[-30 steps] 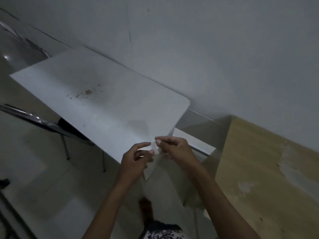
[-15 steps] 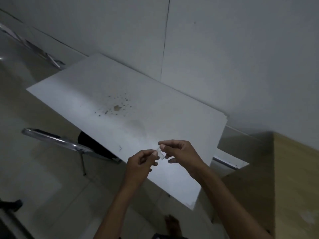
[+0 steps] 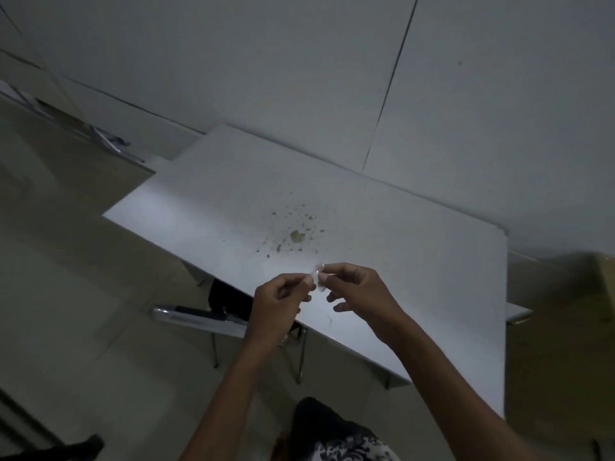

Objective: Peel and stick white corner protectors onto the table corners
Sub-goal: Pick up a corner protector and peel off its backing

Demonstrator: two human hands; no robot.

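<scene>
A small pale corner protector (image 3: 317, 276) is held above the white table (image 3: 416, 261), between both hands. My left hand (image 3: 278, 304) pinches its lower left side with curled fingers. My right hand (image 3: 359, 294) pinches its upper right side with thumb and forefinger, the other fingers loosely spread. The protector is tiny and partly hidden by my fingertips, so I cannot tell whether a backing is coming off. The table's near corner (image 3: 501, 414) lies at the lower right and its left corner (image 3: 104, 215) points left.
Brown crumbs (image 3: 296, 235) dot the tabletop. A chrome-framed chair (image 3: 199, 319) is tucked under the table's front edge. A wooden surface (image 3: 565, 344) adjoins the table at right. The wall runs right behind the table, tiled floor lies to the left.
The view has swung left along the table, so the wooden surface slid to the right edge. Both hands kept pinching the protector together and now sit over the table's middle front.
</scene>
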